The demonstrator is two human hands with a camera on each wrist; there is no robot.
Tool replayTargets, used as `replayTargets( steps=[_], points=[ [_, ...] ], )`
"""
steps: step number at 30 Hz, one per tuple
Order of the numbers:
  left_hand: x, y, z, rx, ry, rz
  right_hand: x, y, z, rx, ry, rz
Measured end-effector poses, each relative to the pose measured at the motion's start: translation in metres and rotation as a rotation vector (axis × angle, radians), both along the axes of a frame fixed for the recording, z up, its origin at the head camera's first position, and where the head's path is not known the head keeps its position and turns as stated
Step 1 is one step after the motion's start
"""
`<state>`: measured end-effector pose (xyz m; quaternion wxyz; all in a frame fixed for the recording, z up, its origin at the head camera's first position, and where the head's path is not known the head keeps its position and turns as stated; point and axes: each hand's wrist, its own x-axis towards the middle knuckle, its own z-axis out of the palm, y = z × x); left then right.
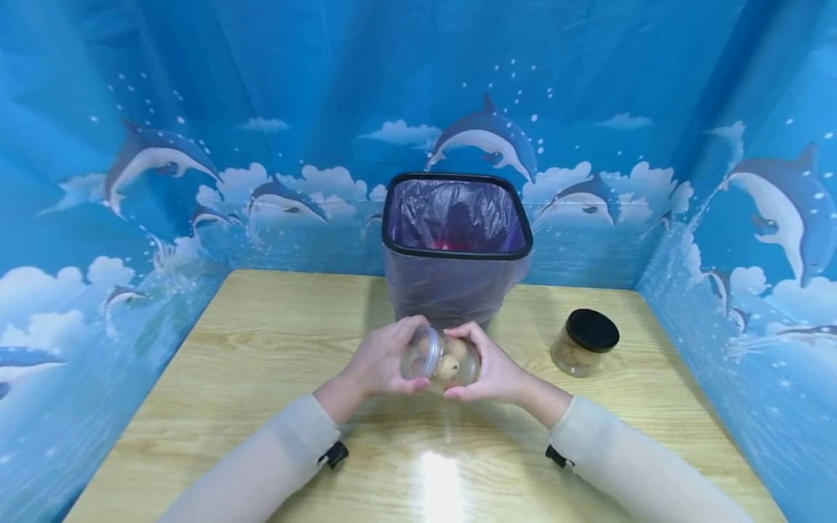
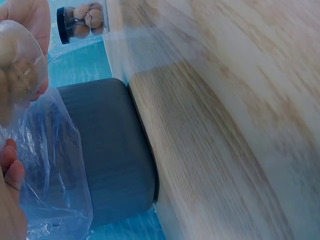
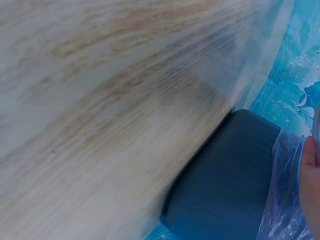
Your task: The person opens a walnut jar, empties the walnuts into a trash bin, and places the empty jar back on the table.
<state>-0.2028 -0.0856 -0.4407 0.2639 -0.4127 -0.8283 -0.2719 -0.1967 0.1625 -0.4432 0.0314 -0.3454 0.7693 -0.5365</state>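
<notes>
A clear jar (image 1: 467,370) with several round tan nuts, which look like walnuts, is held on its side above the table by both hands. My left hand (image 1: 382,359) grips its left end, close to a clear ridged rim. Around the right end curl the thumb and fingers of my right hand (image 1: 498,372). In the left wrist view, part of the jar (image 2: 25,75) shows at the left edge between the two hands. The right wrist view catches only a bit of the right hand (image 3: 310,187). Whether the rim belongs to a lid is unclear.
Just beyond the hands stands a dark bin (image 1: 451,287) lined with a translucent purple bag, something red inside. A second jar (image 1: 575,356) of walnuts with a black lid stands on the wooden table (image 1: 275,341) to the right. Dolphin-printed blue curtains (image 1: 314,87) surround the table.
</notes>
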Motion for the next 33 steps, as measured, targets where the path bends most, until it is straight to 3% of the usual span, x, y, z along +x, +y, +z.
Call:
replayTargets(
  steps=[10, 15, 19, 27, 33],
  points=[
    [0.004, 0.007, 0.0, 0.052, -0.047, 0.041, 0.001, -0.001, 0.001, -0.001, 0.045, -0.026],
    [0.005, 0.011, -0.001, 0.115, -0.177, 0.121, -0.005, -0.002, 0.005, 0.046, 0.123, -0.089],
    [0.007, 0.011, 0.004, 0.087, -0.297, 0.154, -0.009, 0.001, 0.004, 0.073, 0.152, -0.094],
    [0.015, 0.004, 0.02, 0.013, -0.513, 0.106, -0.007, 0.007, 0.005, 0.04, 0.162, -0.06],
    [0.014, -0.005, 0.026, -0.072, -0.524, 0.03, -0.002, 0.011, 0.008, 0.099, 0.114, -0.058]
  ],
)
